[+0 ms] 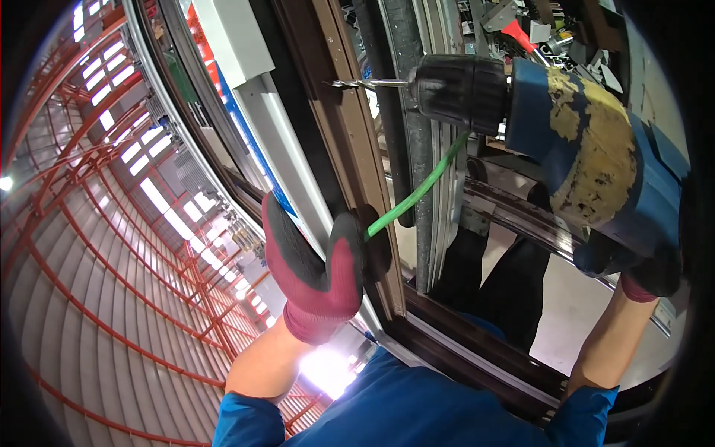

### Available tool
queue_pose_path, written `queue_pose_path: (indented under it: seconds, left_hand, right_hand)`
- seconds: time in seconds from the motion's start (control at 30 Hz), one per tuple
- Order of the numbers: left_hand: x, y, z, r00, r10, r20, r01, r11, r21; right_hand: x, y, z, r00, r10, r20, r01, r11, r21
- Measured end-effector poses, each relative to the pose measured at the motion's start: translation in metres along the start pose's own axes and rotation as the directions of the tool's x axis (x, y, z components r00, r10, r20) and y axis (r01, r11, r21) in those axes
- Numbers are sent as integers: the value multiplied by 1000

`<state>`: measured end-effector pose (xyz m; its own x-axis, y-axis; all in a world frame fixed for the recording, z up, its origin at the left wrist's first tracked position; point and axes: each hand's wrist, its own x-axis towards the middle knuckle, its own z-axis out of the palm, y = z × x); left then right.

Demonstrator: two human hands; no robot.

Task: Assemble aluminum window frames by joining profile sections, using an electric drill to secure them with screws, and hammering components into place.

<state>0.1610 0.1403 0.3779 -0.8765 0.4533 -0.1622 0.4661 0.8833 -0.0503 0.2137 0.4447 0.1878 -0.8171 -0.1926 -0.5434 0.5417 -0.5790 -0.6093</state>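
Observation:
My left hand [320, 287], in a maroon and black glove, wraps round the edge of a frame with a white profile [283, 134] and a brown profile [346, 134]. The thumb lies on the brown side. A green cord-like piece [421, 192] runs from beside the thumb up behind the drill's chuck; whether the hand holds it too, I cannot tell. My right hand [652, 268], gloved as well, grips a worn blue power drill [596, 141] at its handle. The twist drill bit [372, 83] points left, its tip over the brown profile; contact cannot be made out.
Grey metal profiles [428, 127] stand upright right of the brown one. A dark frame member [462, 335] crosses near my body. Behind the drill lie cluttered hardware pieces and a red-handled tool [518, 33]. A red-beamed roof [97, 276] fills the left.

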Motion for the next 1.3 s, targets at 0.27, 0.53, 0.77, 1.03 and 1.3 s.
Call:
queue_pose_path:
  seconds: [0.27, 0.53, 0.77, 1.03, 1.3]
  left_hand:
    - [7, 8, 0, 992, -125, 19, 126, 970, -210]
    - [8, 7, 6, 971, -233, 60, 238, 896, -374]
    - [12, 15, 8, 940, -340, 33, 309, 806, -505]
    - [20, 15, 4, 910, -393, 129, 380, 672, -636]
    - [15, 14, 10, 943, -323, -84, 244, 839, -485]
  right_hand:
    - [-38, 0, -12, 995, -29, -91, 32, 999, 35]
    - [-47, 8, -24, 985, -52, -164, 65, 995, 75]
    - [-64, 16, -58, 969, -101, -226, 122, 989, 80]
    - [-42, 3, -61, 983, -23, -183, 49, 989, 143]
    - [-38, -46, -15, 989, -87, -119, 94, 994, 59]
